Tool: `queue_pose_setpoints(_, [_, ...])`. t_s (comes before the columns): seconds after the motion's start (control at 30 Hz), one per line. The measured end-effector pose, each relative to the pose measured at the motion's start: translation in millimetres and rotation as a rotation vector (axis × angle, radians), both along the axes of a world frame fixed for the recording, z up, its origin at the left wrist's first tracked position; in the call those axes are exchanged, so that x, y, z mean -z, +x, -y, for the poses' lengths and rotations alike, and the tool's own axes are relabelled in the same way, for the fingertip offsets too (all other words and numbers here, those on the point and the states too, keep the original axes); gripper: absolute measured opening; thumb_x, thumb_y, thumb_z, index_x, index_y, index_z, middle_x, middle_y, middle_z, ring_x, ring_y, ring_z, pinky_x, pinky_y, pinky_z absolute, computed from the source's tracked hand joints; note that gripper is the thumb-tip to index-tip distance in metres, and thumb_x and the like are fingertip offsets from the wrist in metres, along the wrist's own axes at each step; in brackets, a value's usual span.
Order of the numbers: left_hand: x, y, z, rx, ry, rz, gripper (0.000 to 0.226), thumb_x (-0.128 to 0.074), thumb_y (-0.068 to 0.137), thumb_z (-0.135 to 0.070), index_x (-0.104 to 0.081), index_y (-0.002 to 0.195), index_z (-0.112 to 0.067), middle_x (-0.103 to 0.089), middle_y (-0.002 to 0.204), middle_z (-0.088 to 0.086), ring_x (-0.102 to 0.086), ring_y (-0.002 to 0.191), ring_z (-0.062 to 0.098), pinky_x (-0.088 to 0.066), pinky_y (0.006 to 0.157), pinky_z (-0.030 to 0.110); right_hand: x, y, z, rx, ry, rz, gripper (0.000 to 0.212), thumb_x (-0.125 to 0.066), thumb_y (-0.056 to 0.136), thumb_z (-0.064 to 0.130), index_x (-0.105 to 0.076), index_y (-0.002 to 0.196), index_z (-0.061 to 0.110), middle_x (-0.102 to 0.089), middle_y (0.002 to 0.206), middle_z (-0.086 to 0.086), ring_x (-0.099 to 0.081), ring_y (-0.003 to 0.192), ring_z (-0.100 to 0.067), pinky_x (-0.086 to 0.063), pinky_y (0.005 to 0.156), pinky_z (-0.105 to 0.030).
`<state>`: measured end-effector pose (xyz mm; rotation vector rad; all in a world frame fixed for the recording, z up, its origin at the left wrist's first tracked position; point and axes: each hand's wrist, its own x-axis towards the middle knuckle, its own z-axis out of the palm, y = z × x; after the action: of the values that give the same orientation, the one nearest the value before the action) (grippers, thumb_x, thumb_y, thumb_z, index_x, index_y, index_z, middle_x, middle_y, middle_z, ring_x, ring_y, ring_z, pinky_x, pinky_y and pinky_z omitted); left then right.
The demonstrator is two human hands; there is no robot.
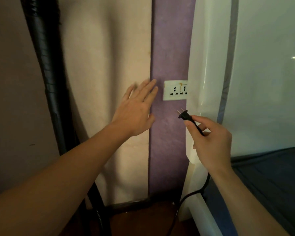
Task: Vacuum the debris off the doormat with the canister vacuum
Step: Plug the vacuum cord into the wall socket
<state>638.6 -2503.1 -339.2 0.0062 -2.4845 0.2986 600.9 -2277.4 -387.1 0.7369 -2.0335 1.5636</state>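
A: What is gripped?

B: A black two-pin plug is pinched just behind its head between the thumb and curled fingers of the right hand. The pins are pointed up and left, toward the wall.

A: And the other hand?

B: Nothing is held by the left hand. Its fingers are stretched out straight and are slightly blurred, so it cannot be told whether the wall is touched.

A: Where is the plug in relation to the outlet?

B: It is held just below the white wall socket, apart from it. The socket is mounted on a purple wall strip, and the left fingertips are seen just to its left.

A: How is the cord run?

B: The black cord is passed through the right hand and led down to the floor beside a glossy white panel.

A: What else is shown?

B: A black ribbed hose, probably the vacuum's, is seen upright at the left, beside a cream surface. Dark blue fabric is seen at the lower right.
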Motion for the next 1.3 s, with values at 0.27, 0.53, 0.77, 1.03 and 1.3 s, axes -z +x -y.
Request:
queue_pose_setpoints(0.27, [-4,-2,10,-0.080,0.047,-0.006,0.091,-0.040,0.093,-0.060,-0.004,0.160,-0.012,0.007,0.168,0.004,0.007,0.154,0.019,-0.005,0.125,0.048,-18,-6,27,0.120,0.055,0.012,0.024,-0.067,0.096,0.031,-0.076,0.117,0.022,-0.068,0.101,0.006,-0.067,0.053,-0.014,-0.057,0.057,-0.022])
queue_pose_setpoints(0.53, [4,-5,24,-0.089,-0.017,-0.059,0.103,-0.032,0.085,-0.076,-0.010,0.160,-0.009,0.001,0.168,0.001,0.000,0.154,0.015,-0.010,0.123,0.052,-28,-28,55,0.308,0.176,-0.030,0.019,-0.067,0.097,0.033,-0.078,0.107,0.022,-0.075,0.093,-0.001,-0.067,0.057,-0.019,-0.060,0.066,-0.040])
queue_pose_setpoints(0.77, [12,-12,37,-0.060,-0.054,-0.098,0.107,-0.034,0.082,-0.081,-0.016,0.159,-0.008,-0.001,0.168,-0.001,-0.003,0.154,0.014,-0.009,0.123,0.053,-31,-54,79,0.472,0.358,-0.058,0.031,-0.062,0.100,0.029,-0.073,0.081,0.007,-0.067,0.078,-0.008,-0.062,0.069,-0.025,-0.046,0.064,-0.034])
queue_pose_setpoints(1.03, [14,-14,41,-0.032,-0.061,-0.112,0.104,-0.032,0.083,-0.078,-0.019,0.159,-0.008,-0.004,0.168,-0.001,-0.006,0.154,0.014,-0.010,0.123,0.053,-32,-61,90,0.552,0.415,-0.053,0.032,-0.063,0.098,0.032,-0.074,0.088,0.004,-0.070,0.082,-0.010,-0.064,0.072,-0.027,-0.044,0.063,-0.032])
queue_pose_setpoints(1.3, [13,-13,42,-0.038,-0.084,-0.103,0.104,-0.032,0.084,-0.078,-0.014,0.160,-0.010,0.000,0.168,-0.001,-0.002,0.154,0.013,-0.007,0.123,0.051,-32,-62,91,0.589,0.437,-0.051,0.029,-0.064,0.099,0.029,-0.073,0.086,0.004,-0.069,0.083,-0.011,-0.055,0.069,-0.020,-0.041,0.063,-0.032])
